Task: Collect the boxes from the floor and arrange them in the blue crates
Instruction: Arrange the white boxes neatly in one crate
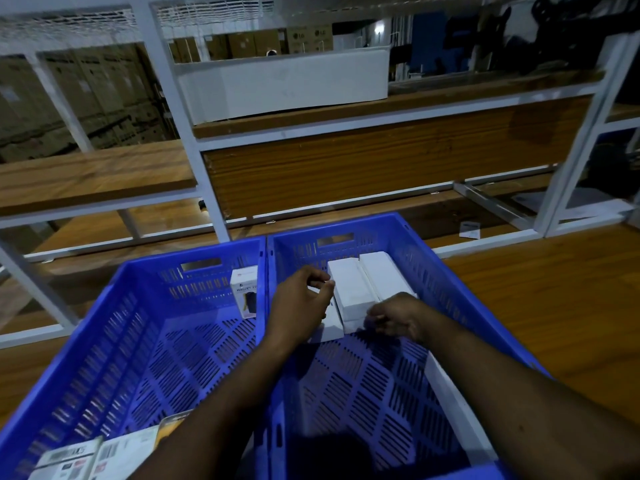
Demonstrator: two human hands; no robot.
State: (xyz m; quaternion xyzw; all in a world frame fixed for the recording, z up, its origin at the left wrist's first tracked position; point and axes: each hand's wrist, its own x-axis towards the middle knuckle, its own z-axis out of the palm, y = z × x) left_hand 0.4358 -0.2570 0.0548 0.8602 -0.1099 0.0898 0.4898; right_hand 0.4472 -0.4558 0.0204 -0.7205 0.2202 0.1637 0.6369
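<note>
Both hands work inside the right blue crate point(450, 271): I read the left hand point(301, 303) as pinching the top edge of a white box point(329, 318) with curled fingers, while the right hand point(398, 318) hangs loosely curled at the row's near end; whether it holds anything I cannot tell. Progress: I judge the task partly done. This crate holds a row of upright white boxes point(353, 289) against its far wall. Next, the left blue crate point(104, 341) holds one printed box point(245, 292) upright at its far right corner and flat labelled boxes point(86, 457) at its near edge. One small box point(470, 230) remains on the floor beyond.
</note>
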